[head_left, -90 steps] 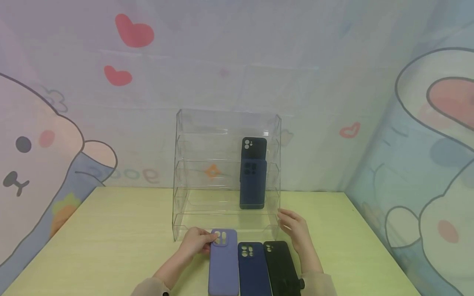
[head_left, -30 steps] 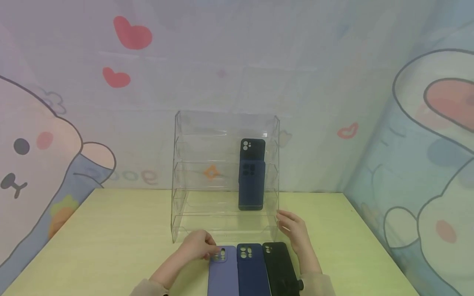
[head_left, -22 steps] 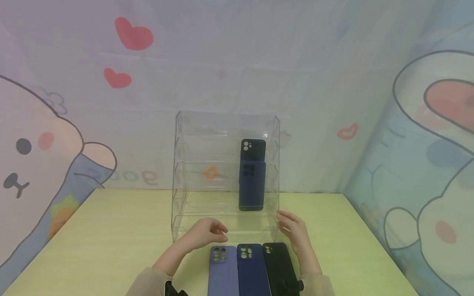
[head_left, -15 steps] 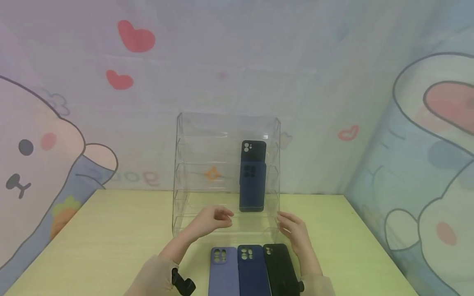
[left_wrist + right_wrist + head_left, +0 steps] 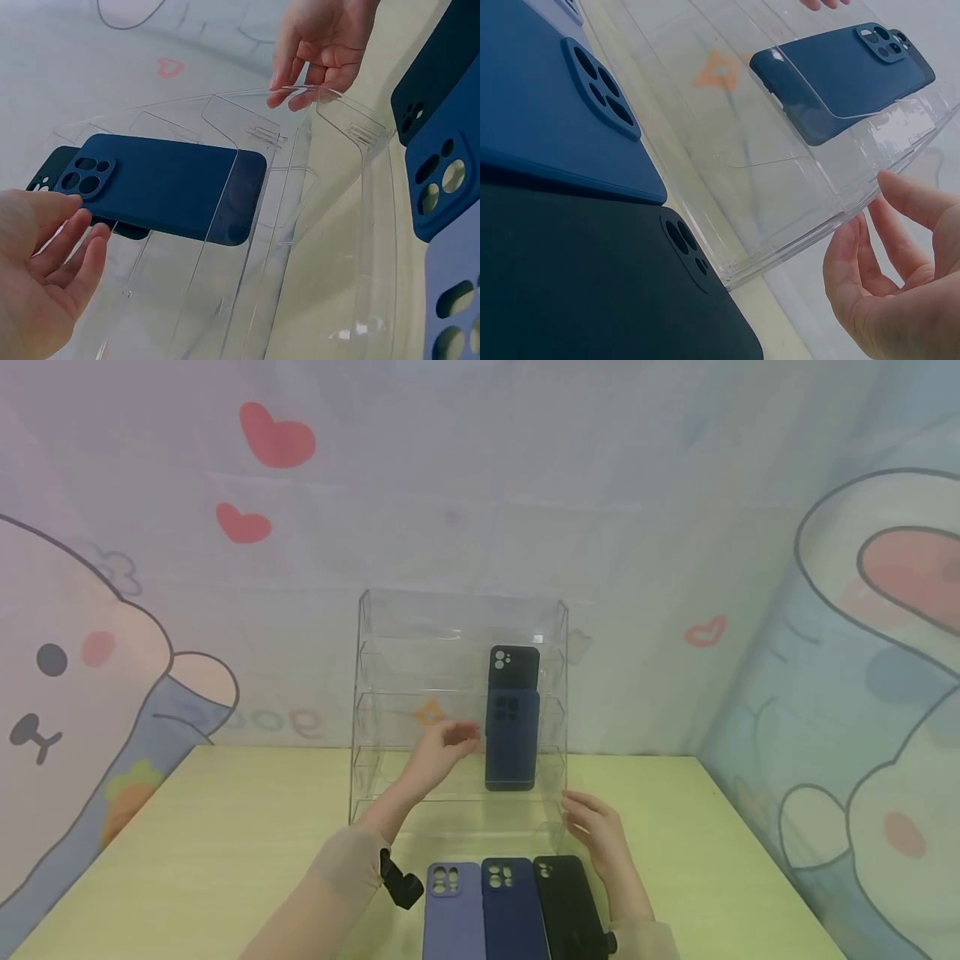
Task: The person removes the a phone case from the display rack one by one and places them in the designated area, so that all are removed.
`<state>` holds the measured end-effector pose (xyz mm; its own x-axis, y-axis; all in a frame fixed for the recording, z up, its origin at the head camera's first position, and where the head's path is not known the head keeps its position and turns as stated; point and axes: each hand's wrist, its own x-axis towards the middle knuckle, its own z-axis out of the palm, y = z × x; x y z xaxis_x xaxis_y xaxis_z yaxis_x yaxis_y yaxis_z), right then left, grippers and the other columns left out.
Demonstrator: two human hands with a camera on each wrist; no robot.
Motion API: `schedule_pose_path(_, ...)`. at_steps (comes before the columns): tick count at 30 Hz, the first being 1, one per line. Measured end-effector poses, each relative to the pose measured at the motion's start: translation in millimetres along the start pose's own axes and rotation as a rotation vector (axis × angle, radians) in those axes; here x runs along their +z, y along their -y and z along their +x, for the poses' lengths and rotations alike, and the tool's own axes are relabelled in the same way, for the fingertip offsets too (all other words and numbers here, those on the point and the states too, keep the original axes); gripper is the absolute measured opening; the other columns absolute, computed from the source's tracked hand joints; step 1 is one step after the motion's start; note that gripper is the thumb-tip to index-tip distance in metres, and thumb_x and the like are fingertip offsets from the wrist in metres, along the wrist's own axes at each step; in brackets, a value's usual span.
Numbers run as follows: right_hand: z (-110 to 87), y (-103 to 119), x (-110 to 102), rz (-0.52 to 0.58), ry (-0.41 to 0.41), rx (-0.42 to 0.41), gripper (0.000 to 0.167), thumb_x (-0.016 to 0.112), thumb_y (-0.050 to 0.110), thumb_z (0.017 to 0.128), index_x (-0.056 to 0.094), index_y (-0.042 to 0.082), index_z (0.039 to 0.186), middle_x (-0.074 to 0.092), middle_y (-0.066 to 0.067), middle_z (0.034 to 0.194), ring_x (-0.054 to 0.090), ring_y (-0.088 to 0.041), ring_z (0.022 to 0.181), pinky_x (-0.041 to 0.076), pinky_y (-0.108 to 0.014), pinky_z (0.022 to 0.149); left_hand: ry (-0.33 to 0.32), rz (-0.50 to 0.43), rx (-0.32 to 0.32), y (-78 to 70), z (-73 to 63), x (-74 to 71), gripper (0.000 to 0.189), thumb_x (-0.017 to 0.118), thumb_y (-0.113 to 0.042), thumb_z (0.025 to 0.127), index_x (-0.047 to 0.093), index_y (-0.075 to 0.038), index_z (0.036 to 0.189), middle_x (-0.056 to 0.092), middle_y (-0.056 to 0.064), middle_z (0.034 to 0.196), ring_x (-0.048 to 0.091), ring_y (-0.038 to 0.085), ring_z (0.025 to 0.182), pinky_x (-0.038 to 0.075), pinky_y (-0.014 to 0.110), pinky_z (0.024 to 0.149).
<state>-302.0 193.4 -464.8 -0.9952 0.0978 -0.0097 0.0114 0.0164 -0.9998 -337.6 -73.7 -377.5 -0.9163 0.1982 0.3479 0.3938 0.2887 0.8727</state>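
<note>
A clear tiered acrylic rack (image 5: 420,615) stands on the table. At its right side a dark blue phone case (image 5: 512,747) leans upright, with a black phone case (image 5: 519,668) showing above and behind it. My left hand (image 5: 438,758) reaches over the rack, holding nothing. In the left wrist view its loosely bent fingers are right at the camera-cutout end of the blue case. My right hand (image 5: 602,833) keeps its fingertips against the rack's right side edge. Before the rack lie a purple phone case (image 5: 454,922), a navy phone case (image 5: 514,914) and another black phone case (image 5: 568,902).
The pale yellow table (image 5: 247,835) extends to both sides of the rack. A cartoon-printed cloth (image 5: 450,468) hangs behind it. A small black device (image 5: 402,885) sits on my left wrist.
My left hand has let go of the purple case, now lying lower in the row, and moved up and forward to the upright blue case. My right hand stays at the rack's side.
</note>
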Motion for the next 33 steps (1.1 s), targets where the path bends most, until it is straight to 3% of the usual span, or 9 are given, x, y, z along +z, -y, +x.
schedule_pose_path(7,-1.4,-0.8,-0.5,0.004,0.002,-0.008,0.044,0.061,0.017,0.096,0.053,-0.008,0.132,0.055,-0.016,0.133,0.059,-0.018,0.104,0.051,-0.033,0.098,-0.093,0.01,0.034,-6.2,9.9,6.6,0.035,0.063,-0.005,0.094,0.058,0.002,0.128,0.063,0.018,0.126,0.061,0.033,0.115,0.05,0.047,0.098)
schedule_pose_path(19,-2.0,-2.0,-2.6,-0.004,0.013,-0.022,0.043,0.059,0.017,0.098,0.053,-0.008,0.132,0.053,-0.016,0.136,0.058,-0.017,0.107,0.051,-0.034,0.1,-0.129,-0.009,0.044,-17.5,27.2,18.5,0.042,0.065,-0.008,0.093,0.054,0.004,0.131,0.062,0.02,0.127,0.061,0.034,0.114,0.053,0.045,0.096)
schedule_pose_path(33,-4.3,0.8,0.9,0.001,0.014,-0.023,0.044,0.061,0.018,0.097,0.054,-0.008,0.131,0.055,-0.018,0.136,0.061,-0.016,0.107,0.051,-0.035,0.1,-0.179,-0.018,-0.034,-12.1,29.3,31.1,0.044,0.067,-0.016,0.093,0.054,0.002,0.131,0.062,0.02,0.124,0.061,0.035,0.113,0.051,0.045,0.096)
